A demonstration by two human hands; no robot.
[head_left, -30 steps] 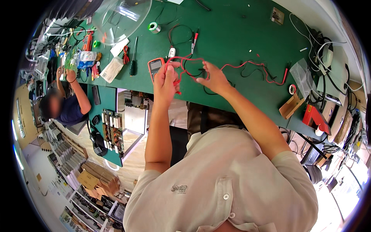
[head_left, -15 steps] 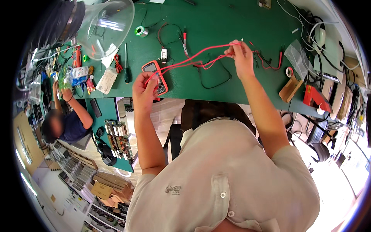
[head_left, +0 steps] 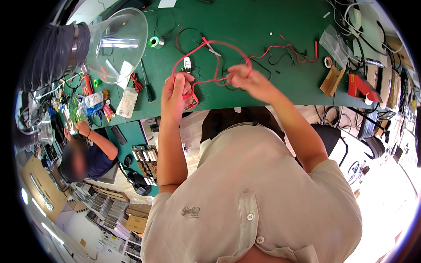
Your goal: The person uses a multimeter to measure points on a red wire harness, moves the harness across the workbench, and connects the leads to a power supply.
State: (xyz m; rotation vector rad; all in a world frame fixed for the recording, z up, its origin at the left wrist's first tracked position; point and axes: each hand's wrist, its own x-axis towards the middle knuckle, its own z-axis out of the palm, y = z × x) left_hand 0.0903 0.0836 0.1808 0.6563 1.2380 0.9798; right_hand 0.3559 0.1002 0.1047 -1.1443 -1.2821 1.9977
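Observation:
My left hand [head_left: 176, 94] grips a looped red test lead [head_left: 215, 65] above an orange multimeter [head_left: 191, 101], which it partly hides. My right hand [head_left: 247, 81] is among the loops further right, blurred by motion; I cannot tell whether it grips the cable. Behind the loops lie a small white device [head_left: 187, 65] and a red probe with a clip [head_left: 209, 46]. More red and black leads [head_left: 295, 51] lie to the right.
A clear hood [head_left: 114, 46], solder spool [head_left: 155, 42], screwdriver [head_left: 147, 83] and small cardboard box [head_left: 331, 81] are on the green bench [head_left: 280, 22]. A co-worker [head_left: 90, 155] works at left beside circuit boards [head_left: 144, 162]. Cables crowd the right end.
Half a second ago my hands held the red lead stretched wide; my right hand has since moved down and left, and the lead now arches in loose loops.

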